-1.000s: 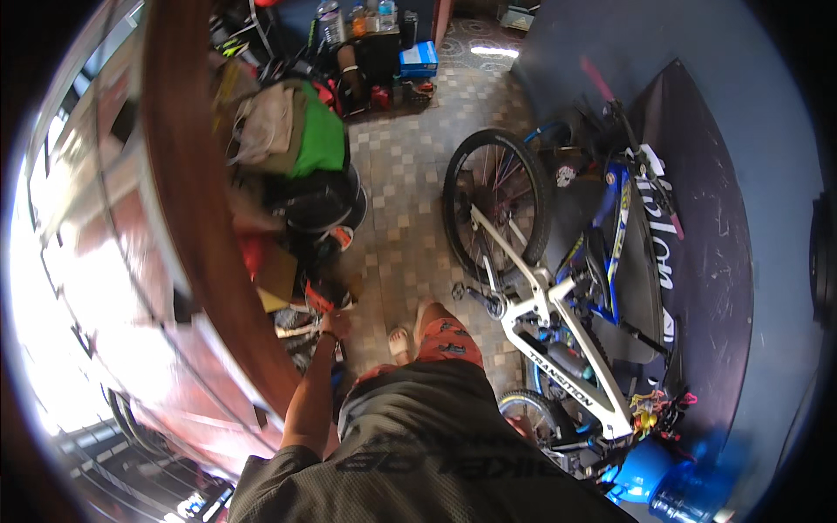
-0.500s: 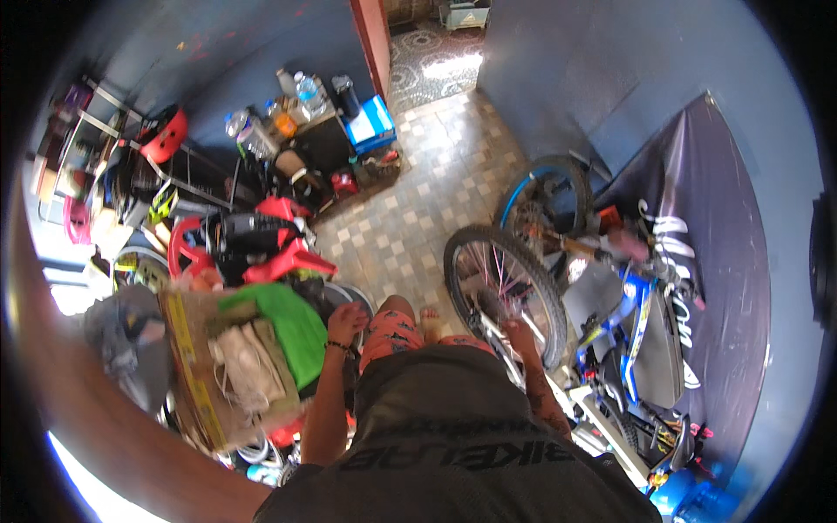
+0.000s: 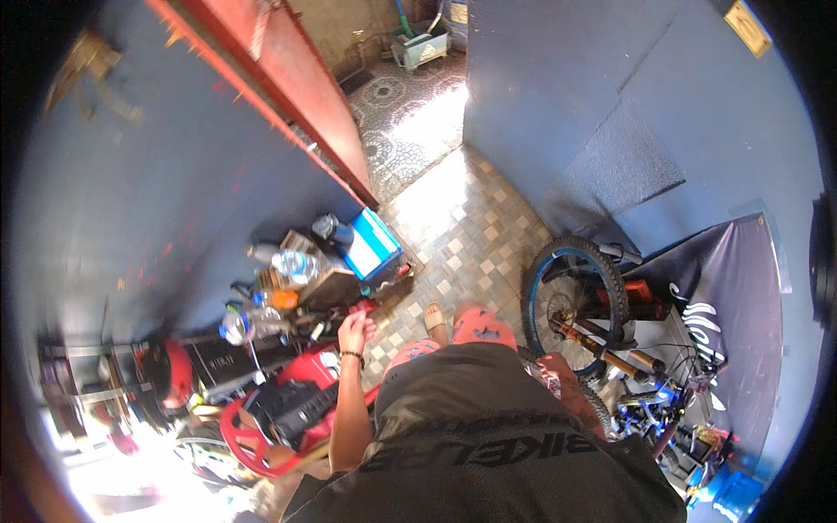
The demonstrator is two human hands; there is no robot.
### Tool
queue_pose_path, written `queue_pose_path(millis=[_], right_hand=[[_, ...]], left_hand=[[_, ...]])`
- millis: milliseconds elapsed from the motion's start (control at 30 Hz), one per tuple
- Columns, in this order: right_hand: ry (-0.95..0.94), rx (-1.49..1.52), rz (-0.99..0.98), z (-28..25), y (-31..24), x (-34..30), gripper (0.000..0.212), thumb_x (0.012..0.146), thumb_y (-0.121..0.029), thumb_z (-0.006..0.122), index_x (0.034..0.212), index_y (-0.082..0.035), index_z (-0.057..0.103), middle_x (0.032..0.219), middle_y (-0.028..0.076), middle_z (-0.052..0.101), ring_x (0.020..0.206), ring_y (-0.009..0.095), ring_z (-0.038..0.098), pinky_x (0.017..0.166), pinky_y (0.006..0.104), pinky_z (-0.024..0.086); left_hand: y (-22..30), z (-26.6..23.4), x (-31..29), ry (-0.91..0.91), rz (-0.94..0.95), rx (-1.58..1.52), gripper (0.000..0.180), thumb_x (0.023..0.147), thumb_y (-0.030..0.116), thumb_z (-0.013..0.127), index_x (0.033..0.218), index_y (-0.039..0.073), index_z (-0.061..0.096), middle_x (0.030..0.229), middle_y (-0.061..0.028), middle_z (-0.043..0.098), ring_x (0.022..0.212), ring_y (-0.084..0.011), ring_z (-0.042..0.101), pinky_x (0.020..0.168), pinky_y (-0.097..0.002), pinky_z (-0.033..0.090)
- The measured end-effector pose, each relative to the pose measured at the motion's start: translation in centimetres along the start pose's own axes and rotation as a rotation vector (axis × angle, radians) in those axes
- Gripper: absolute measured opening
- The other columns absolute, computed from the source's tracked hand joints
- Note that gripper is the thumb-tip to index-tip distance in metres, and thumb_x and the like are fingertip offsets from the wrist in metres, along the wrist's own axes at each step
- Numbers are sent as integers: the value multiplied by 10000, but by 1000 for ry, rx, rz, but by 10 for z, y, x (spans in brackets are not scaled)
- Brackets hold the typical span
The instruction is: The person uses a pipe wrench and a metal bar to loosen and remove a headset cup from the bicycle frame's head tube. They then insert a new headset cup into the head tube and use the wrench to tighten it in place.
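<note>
My left hand [image 3: 356,333], a dark bead bracelet at its wrist, hangs in front of me with its fingers loosely apart and nothing in them. Just beyond it are the front of a low shelf and a small red thing on the floor. My right hand [image 3: 554,370] is low at my right side, close to a knobby bicycle wheel [image 3: 596,403] that my body partly covers. Its fingers are hard to make out, so I cannot tell whether it touches the wheel. Farther right stands a bicycle wheel with a blue rim [image 3: 616,283] below an orange fork [image 3: 593,349].
A blue and white box [image 3: 373,244] and several bottles [image 3: 296,266] crowd the left wall. A red plastic chair [image 3: 228,431] holds a black object [image 3: 292,410]. Ahead, a tiled floor [image 3: 458,231] runs to a doorway with a red door [image 3: 305,87]. A dark banner [image 3: 751,288] hangs right.
I have moved forward toward the doorway. The pink-spoked wheel and the carton with green cloth have slipped back, the carton out of view. My left hand has come slightly farther forward.
</note>
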State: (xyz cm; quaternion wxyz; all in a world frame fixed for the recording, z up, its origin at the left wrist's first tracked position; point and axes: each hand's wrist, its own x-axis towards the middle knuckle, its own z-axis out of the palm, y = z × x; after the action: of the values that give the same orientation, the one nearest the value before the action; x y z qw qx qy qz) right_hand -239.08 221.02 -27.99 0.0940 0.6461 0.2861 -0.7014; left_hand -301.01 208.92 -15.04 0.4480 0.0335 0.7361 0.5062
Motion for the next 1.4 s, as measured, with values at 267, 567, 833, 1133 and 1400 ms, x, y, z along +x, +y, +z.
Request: queue_pose_path(millis=[267,567,833,1133,1400], right_hand=[[161,186,-39,54,-81,41,282,1000,-341,573,907,-86,651,741,59,562,609,234,537,541,409,451],[337,-197,-365,29,-530,151,273,1000,-267,666,1078,-8,702,836,81,729,683,162,674,596,347,527],[337,32,-633,23,-928,171,320,1066,-338,624,1018,-28,685,849,60,706,698,127,665,610,291,531],[417,304,-405,75,-1106,304,430,1089,-429,580,865,-66,625,783,63,693,588,145,638,489,294,489],[401,135,-686,124,-1400,344,441,1093,-441,567,1100,-17,686,1003,76,721,798,147,693,639,278,539]], left_hand=[[246,156,256,-286,110,161,308,1078,215,622,1323,29,636,1057,-118,742,874,-201,742,758,-322,620],[437,307,469,-277,134,105,281,1079,156,597,1319,12,619,1054,-145,749,852,-215,755,701,-320,633],[714,357,690,-92,471,-257,287,1057,101,606,1328,22,560,1024,-127,725,795,-204,736,656,-325,634],[1130,338,1006,958,978,120,750,955,391,727,1492,-67,473,1520,-302,506,1430,-447,459,1191,-519,375],[1377,269,1154,939,856,1064,729,1031,455,591,1560,-16,422,1570,-252,476,1491,-413,392,1203,-507,367]])
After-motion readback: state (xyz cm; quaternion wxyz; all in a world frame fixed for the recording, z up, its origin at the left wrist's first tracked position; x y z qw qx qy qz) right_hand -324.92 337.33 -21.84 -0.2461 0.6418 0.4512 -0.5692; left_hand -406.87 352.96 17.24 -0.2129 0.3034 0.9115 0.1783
